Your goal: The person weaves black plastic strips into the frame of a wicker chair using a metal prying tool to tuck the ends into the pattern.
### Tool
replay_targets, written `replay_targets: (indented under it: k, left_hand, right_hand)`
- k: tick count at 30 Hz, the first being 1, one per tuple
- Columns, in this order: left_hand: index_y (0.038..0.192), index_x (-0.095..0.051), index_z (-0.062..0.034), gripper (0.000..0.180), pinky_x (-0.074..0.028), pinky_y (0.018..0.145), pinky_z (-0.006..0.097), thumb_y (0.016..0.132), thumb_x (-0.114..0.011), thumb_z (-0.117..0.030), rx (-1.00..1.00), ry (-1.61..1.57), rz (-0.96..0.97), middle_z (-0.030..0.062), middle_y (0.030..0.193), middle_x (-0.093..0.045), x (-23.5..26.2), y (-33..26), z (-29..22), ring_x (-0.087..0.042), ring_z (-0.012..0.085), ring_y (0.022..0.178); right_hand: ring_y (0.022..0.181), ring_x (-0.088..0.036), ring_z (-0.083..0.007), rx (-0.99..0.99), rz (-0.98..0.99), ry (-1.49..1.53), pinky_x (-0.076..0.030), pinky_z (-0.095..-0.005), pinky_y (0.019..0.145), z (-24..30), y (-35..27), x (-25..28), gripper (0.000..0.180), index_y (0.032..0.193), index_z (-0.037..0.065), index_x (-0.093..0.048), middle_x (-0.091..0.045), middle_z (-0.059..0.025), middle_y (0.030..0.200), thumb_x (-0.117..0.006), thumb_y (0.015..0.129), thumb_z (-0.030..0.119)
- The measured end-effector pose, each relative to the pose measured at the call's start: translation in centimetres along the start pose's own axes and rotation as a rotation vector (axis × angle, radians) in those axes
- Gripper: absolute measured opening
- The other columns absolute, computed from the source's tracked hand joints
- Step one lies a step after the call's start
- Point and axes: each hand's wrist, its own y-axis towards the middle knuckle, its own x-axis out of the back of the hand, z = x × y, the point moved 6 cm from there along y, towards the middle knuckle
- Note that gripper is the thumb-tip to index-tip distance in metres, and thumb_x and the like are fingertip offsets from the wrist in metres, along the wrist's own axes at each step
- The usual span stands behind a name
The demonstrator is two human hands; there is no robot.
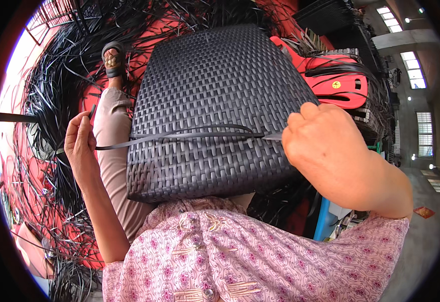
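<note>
Crosswise over woven panel (215, 75), black strip (220, 134) and leftward-tipped metal tool (274, 136).

We get bright, fairly even daylight overall. Left rim of frame blown out to white, bluish-purple fringe along it. Windows (425, 134) at right clipped too; room around them dimmer, softer. Soft sheen on woven piece (215, 100), small glints on black strands (54, 105) at upper left. Deep shadow under woven piece, lower right. Fisheye: black corners, edges bowed near rim. We read centre as sharp.
</note>
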Motion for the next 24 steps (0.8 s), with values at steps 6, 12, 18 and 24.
replay_targets:
  k: [6,12,18,24]
  left_hand:
    - [0.110,-0.068,-0.0037,0.019,-0.025,0.052,0.016,0.099,-0.063,-0.017,-0.014,0.000,-0.012,-0.0090,0.071,-0.048,0.9,-0.2,-0.3,-0.033,-0.0006,0.058]
    - [0.111,-0.068,-0.0042,0.019,-0.024,0.050,0.016,0.099,-0.062,-0.018,0.003,-0.001,-0.013,-0.0095,0.071,-0.047,1.6,0.0,0.2,-0.033,-0.0011,0.058]
    - [0.110,-0.069,-0.0048,0.019,-0.023,0.051,0.016,0.099,-0.063,-0.019,0.002,0.010,0.054,-0.0097,0.071,-0.048,0.4,0.5,0.4,-0.033,-0.0015,0.058]
    - [0.108,-0.070,-0.0060,0.017,-0.026,0.054,0.015,0.099,-0.062,-0.018,-0.015,0.022,0.196,-0.0101,0.075,-0.051,-3.4,0.1,-0.9,-0.036,-0.0017,0.062]
  right_hand:
    - [0.074,-0.064,-0.0243,0.031,-0.146,0.033,-0.049,-0.0368,0.061,-0.6,0.5,-0.4,0.005,0.064,0.005,-0.067,-0.065,-0.0102,0.072,-0.067,0.064,0.010]
    - [0.079,-0.063,-0.0302,-0.115,-0.242,0.263,-0.048,-0.0426,0.066,-2.9,-1.6,-2.3,0.001,0.077,0.005,-0.062,-0.060,-0.0101,0.078,-0.062,0.076,0.006]
    - [0.080,-0.062,-0.0330,-0.291,-0.267,0.595,-0.047,-0.0450,0.068,-3.1,-4.6,-5.2,0.011,0.091,0.004,-0.062,-0.059,-0.0117,0.081,-0.064,0.080,0.007]
    - [0.082,-0.065,-0.0333,-0.396,-0.292,0.843,-0.051,-0.0422,0.072,-3.1,-6.2,-8.1,0.023,0.102,0.004,-0.066,-0.066,-0.0129,0.092,-0.066,0.080,0.010]
